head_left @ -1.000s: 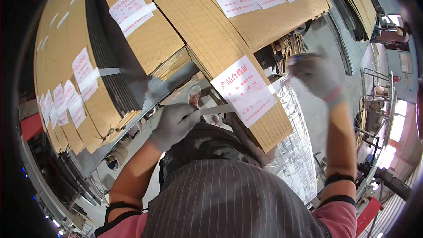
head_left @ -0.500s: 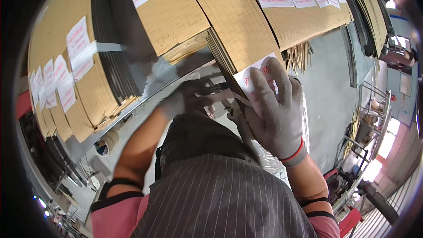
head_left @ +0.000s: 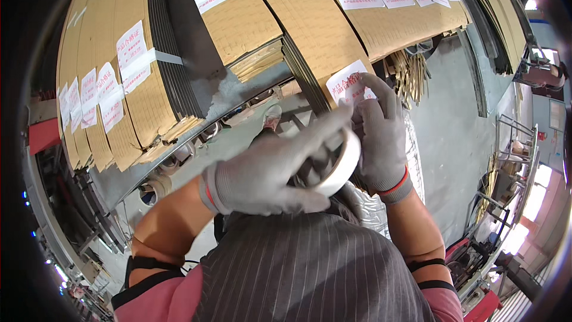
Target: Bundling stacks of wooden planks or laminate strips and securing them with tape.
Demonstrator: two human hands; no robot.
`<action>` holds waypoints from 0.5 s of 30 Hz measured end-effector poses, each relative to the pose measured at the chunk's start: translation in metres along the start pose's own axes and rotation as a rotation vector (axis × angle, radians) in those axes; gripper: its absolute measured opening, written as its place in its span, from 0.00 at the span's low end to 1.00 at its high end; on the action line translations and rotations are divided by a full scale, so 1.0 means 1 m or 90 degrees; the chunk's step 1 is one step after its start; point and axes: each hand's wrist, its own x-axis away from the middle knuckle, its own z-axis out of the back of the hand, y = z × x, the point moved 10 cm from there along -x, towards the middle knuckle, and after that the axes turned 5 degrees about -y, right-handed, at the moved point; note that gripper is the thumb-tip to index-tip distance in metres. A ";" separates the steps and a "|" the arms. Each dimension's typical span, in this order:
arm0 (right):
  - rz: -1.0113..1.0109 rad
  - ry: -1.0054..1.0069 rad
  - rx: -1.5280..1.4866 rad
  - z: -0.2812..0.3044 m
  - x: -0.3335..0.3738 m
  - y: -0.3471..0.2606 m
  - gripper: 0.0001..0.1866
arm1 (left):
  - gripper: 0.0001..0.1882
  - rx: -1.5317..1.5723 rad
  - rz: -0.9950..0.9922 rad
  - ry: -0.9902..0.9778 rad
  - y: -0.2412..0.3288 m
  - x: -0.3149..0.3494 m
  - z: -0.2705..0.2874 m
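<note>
Floor point(head_left: 447, 92), cardboard stacks point(head_left: 134, 122), left fingers point(head_left: 328, 125) clasping tape roll point(head_left: 347, 161), right fingers point(head_left: 387, 98) bent over label point(head_left: 342, 83)

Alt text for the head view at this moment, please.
A person's gloved left hand, blurred, holds a white tape roll beside the gloved right hand, whose fingers are at a printed label on a brown bundle. More labelled brown bundles lie to either side.
</note>
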 end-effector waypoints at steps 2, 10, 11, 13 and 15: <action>-0.009 0.001 0.025 0.002 -0.001 -0.005 0.21 | 0.44 0.119 0.038 0.009 -0.017 0.018 -0.007; 0.014 -0.015 0.008 0.000 -0.001 -0.008 0.30 | 0.13 0.301 0.153 0.318 -0.106 0.040 0.013; 0.027 -0.013 -0.002 0.001 -0.002 -0.010 0.30 | 0.13 0.303 0.150 0.327 -0.111 0.029 0.003; 0.044 -0.015 -0.007 0.001 -0.002 -0.014 0.30 | 0.13 0.326 0.050 0.390 -0.124 0.015 -0.003; 0.018 -0.018 -0.043 0.000 0.000 -0.008 0.28 | 0.13 0.352 0.102 0.343 -0.123 0.006 -0.008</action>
